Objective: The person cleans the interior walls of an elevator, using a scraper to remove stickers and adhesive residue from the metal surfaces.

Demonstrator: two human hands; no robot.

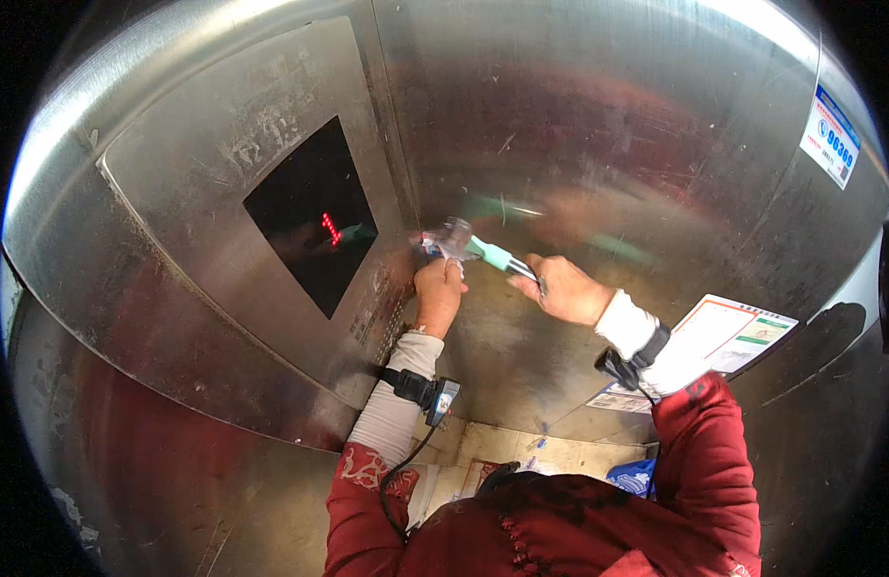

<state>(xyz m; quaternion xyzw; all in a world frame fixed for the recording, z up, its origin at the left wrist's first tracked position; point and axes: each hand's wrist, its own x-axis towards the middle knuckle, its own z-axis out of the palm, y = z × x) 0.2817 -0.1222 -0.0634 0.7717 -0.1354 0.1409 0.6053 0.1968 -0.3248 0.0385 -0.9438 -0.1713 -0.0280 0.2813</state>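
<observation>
Near the corner of a brushed-metal elevator car, my right hand [565,290] grips the metal handle of a tool with a mint-green neck [492,252]. Its blurred, clear head [456,235] meets a crumpled piece of plastic or paper [444,249]. That crumpled piece is pinched in my left hand [439,294], just below the tool's head. What the tool is exactly, I cannot tell. Both hands are raised in front of the metal wall [560,144], to the right of a black floor display [316,216] with a lit red digit.
A button panel [378,324] lies left of my left hand. Posted sheets [733,332] and a sticker [831,137] bearing writing are on the right wall. Below, small scraps [541,443] and a blue bag [632,477] lie on the tiled floor [502,441].
</observation>
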